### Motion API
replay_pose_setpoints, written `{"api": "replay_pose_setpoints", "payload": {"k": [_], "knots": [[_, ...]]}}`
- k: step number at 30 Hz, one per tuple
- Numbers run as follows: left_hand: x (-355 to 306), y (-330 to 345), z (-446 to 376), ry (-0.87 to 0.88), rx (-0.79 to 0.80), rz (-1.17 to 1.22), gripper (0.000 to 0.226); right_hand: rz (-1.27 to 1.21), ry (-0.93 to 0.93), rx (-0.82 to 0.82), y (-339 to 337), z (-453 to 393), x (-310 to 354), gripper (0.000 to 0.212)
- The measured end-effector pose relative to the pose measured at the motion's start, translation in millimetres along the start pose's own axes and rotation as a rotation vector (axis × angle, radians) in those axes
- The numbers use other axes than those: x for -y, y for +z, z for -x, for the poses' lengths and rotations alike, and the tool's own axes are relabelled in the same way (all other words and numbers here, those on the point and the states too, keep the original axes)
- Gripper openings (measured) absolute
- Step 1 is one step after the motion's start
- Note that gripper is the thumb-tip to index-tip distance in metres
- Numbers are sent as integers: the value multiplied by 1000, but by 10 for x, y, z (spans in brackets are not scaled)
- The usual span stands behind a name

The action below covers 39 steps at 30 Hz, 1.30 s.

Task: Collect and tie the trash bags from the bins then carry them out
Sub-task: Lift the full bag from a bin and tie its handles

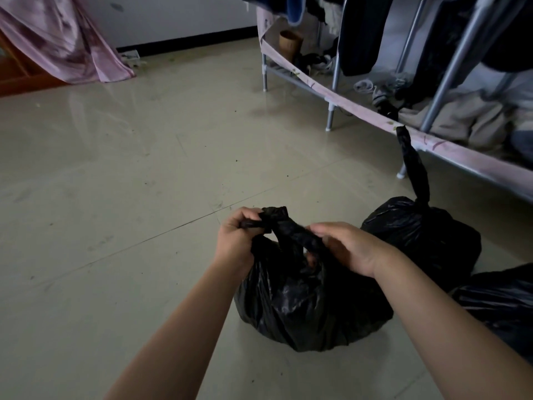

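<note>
The left hand (236, 235) curls tight around one twisted ear of the nearest black bag (305, 298), pulling it up and toward ten o'clock. The right hand (350, 246) pinches the other ear, fingers bent over the plastic and drawing it toward three o'clock. The two ears cross between the hands, so this looks like a knot being pulled snug; the opposing pull is probably what closes the mouth. A small gap under the crossing shows something brownish inside, too dim to name.

The bag sits on the tiled floor (115, 197), bulging and rounded, so it seems fairly full. Touching it at about two o'clock stands a second black bag (424, 235), its neck already gathered into a long tail pointing up toward twelve o'clock; it appears tied. At four o'clock, at the frame's edge, a third black bag (501, 301) lies partly cut off, its top unseen.

Beyond them, from one to three o'clock, runs a metal clothes rack (450, 70) with dark garments hanging and crumpled clothes on its lower shelf. A pink cloth (63, 44) drapes at eleven o'clock.
</note>
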<state>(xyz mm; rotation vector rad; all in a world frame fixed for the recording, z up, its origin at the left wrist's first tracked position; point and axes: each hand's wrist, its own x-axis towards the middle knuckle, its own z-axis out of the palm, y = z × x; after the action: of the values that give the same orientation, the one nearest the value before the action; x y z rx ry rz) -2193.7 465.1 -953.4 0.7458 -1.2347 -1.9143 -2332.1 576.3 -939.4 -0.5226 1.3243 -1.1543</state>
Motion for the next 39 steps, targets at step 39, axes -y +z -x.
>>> {"api": "replay_pose_setpoints", "payload": {"k": [39], "knots": [[454, -622, 279, -52, -48, -1128, 45, -173, -54, -761, -821, 217, -569, 43]]}}
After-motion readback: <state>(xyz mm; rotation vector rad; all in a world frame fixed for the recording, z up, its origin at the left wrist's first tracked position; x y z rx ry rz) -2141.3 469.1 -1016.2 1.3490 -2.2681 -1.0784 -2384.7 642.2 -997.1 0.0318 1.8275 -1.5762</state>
